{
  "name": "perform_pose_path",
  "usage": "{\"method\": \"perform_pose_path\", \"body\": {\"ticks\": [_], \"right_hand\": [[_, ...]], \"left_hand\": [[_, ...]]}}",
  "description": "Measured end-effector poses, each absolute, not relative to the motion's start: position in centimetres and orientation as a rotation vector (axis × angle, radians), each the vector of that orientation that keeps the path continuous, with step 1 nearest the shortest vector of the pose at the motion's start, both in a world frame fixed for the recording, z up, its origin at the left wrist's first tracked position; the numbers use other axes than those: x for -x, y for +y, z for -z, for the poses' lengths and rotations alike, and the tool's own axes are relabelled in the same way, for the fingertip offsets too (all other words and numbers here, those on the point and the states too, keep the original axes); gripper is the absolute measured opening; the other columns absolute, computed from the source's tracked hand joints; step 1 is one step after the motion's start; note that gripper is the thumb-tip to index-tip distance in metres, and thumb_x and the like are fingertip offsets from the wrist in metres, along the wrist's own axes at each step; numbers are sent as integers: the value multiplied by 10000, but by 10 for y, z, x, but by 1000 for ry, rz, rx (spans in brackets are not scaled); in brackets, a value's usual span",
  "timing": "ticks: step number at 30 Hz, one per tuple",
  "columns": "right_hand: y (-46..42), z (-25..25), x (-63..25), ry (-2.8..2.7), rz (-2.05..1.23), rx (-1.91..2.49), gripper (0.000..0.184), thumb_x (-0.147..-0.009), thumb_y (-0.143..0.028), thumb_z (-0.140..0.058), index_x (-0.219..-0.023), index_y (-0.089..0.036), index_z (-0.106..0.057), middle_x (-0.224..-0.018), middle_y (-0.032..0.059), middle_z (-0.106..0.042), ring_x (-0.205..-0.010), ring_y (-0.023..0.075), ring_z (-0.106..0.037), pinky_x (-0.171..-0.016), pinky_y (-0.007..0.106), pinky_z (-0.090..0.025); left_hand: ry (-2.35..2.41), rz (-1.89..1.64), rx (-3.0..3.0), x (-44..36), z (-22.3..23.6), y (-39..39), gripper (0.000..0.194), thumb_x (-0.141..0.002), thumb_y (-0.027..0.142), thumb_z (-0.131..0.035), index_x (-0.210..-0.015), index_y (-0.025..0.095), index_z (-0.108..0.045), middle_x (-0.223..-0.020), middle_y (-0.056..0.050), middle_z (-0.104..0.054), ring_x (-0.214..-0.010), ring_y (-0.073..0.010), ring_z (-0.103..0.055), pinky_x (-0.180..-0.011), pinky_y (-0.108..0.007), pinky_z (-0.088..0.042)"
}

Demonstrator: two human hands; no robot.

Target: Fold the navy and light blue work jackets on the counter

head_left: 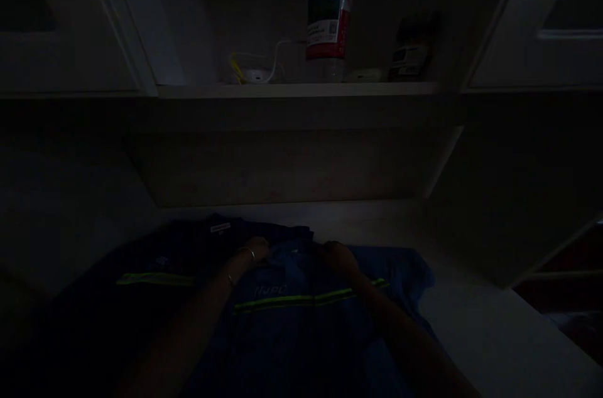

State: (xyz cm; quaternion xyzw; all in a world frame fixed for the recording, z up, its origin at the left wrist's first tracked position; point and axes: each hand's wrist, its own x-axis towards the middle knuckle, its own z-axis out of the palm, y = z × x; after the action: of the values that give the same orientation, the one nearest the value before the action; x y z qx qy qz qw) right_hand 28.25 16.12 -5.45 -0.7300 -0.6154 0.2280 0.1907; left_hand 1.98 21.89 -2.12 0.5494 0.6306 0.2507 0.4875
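Observation:
The scene is very dark. A dark blue garment [301, 329] with a yellow-green reflective stripe and pale lettering lies spread on a light table [494, 335] in front of me. My left hand [249, 255], with thin bangles at the wrist, rests at the garment's collar area, fingers curled into the cloth. My right hand [340, 257] is close beside it on the same upper edge, also closed on the fabric. A small white label [220, 228] shows near the collar.
A shelf [292, 90] runs above the table. On it stand a large plastic bottle [328, 15] with a red and white label, a white cable [264, 68] and a dark packet [412, 49]. White cabinet panels flank both sides.

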Motion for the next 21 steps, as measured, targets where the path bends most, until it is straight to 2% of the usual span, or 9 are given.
{"method": "perform_pose_path", "body": {"ticks": [3,6,10,13,15,18,21], "right_hand": [[163,48,-290,-1596,-632,2064,368,-894,-431,-443,-951,-176,-701,-1024,139,-718,-952,262,-663,-756,312,-436],[167,36,-296,-1417,-605,2050,487,-921,-485,-342,-998,-152,-689,-1009,138,-719,-930,247,-662,-705,291,-437],[173,17,-298,-1284,-572,1965,599,-934,-546,-262,-1040,-126,-676,-996,122,-722,-914,225,-664,-670,266,-450],[176,9,-296,-1268,-524,1914,630,-949,-535,-228,-1078,-105,-671,-1025,138,-715,-951,234,-659,-719,278,-463],[177,10,-293,-1321,-532,1884,604,-949,-542,-275,-1107,-120,-677,-1067,126,-712,-980,230,-655,-768,279,-470],[172,24,-295,-1426,-624,1867,516,-933,-516,-395,-1207,-164,-654,-1053,71,-727,-884,188,-679,-761,261,-495],[157,41,-322,-1457,-614,1919,459,-914,-418,-473,-1278,-176,-613,-1171,72,-692,-939,185,-668,-849,274,-493]], "left_hand": [[1408,-665,-1158,-4,11,214,422,-636,171,-723,-1043,165,-609,-936,-99,-717,-822,-233,-696,-713,-356,-569],[1242,-809,-1099,-3,-2,208,453,-734,214,-656,-1178,206,-563,-1083,-85,-701,-926,-179,-687,-808,-303,-551],[887,-1060,-1021,-24,-5,212,536,-756,287,-648,-1270,220,-513,-1194,-92,-677,-1046,-216,-661,-902,-356,-530],[978,-1092,-1283,-38,5,224,551,-820,338,-568,-1343,217,-443,-1326,-105,-608,-1117,-207,-632,-944,-349,-511],[1146,-945,-1550,-39,16,230,531,-810,316,-572,-1315,185,-476,-1324,-122,-605,-1135,-204,-620,-952,-334,-501],[1293,-738,-1737,-23,32,225,519,-659,239,-709,-1159,150,-601,-1240,-146,-640,-1178,-272,-581,-1027,-395,-441],[1435,-642,-1857,13,43,207,466,-713,312,-667,-1143,140,-618,-1318,-175,-579,-1281,-319,-484,-1129,-450,-300]]}}
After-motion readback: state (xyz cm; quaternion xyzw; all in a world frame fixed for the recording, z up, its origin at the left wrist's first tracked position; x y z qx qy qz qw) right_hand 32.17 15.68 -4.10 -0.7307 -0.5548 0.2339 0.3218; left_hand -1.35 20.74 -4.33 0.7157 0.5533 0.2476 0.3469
